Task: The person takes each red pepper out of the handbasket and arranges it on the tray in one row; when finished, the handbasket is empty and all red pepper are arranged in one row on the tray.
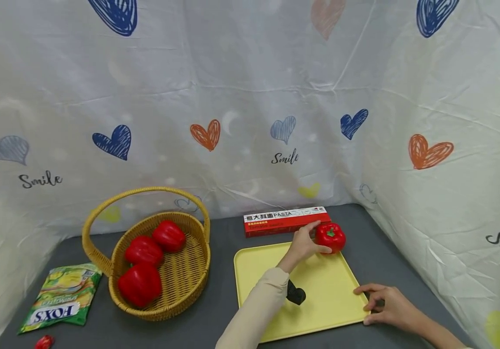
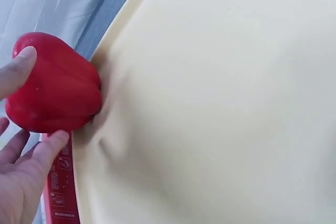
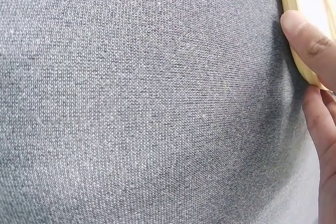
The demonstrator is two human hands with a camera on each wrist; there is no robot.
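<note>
A red bell pepper (image 1: 330,237) with a green stem sits at the far right corner of a pale yellow tray (image 1: 319,300). Thumb and fingers of my left hand (image 1: 303,246) hold it from its left side; in the left wrist view the thumb lies against the pepper (image 2: 55,85) and fingertips meet its lower side. At the tray's near right corner, my right hand (image 1: 389,306) pinches the edge between thumb and fingers. The right wrist view shows the thumb (image 3: 310,40) on the tray rim (image 3: 294,51). My left forearm covers part of the tray.
Behind the tray lies a red and white pasta box (image 1: 286,221). To the left stands a wicker basket (image 1: 188,281) with a tall handle, holding 3 red bell peppers (image 1: 140,283). A green FOX'S packet (image 1: 64,295) and a small red wrapped item (image 1: 44,342) lie farther left.
</note>
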